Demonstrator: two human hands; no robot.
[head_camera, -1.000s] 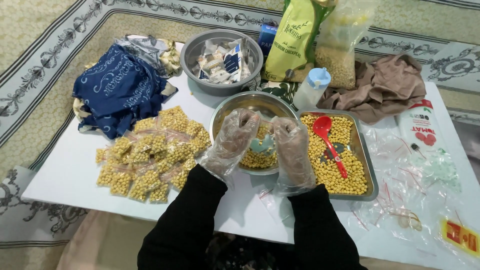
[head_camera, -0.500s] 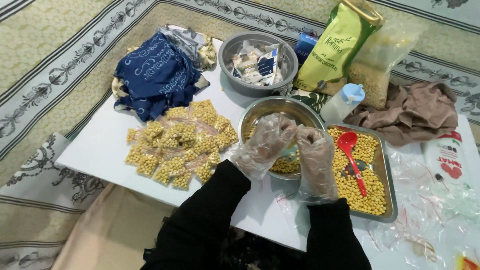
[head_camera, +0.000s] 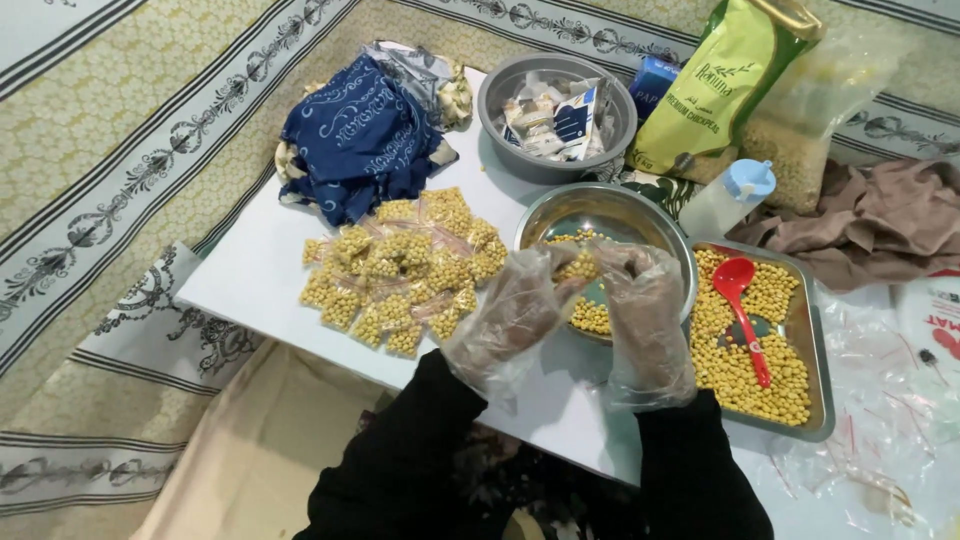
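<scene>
Both hands (head_camera: 580, 305) have lifted, pinching a small chickpea bag (head_camera: 578, 268) over the bowl (head_camera: 640, 215).

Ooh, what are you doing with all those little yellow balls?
A person in thin plastic gloves holds a small clear bag of chickpeas between the left hand and the right hand, over a round metal bowl that has more chickpeas in it. A pile of small filled bags lies on the white table to the left. On the right, a metal tray holds loose chickpeas and a red spoon.
</scene>
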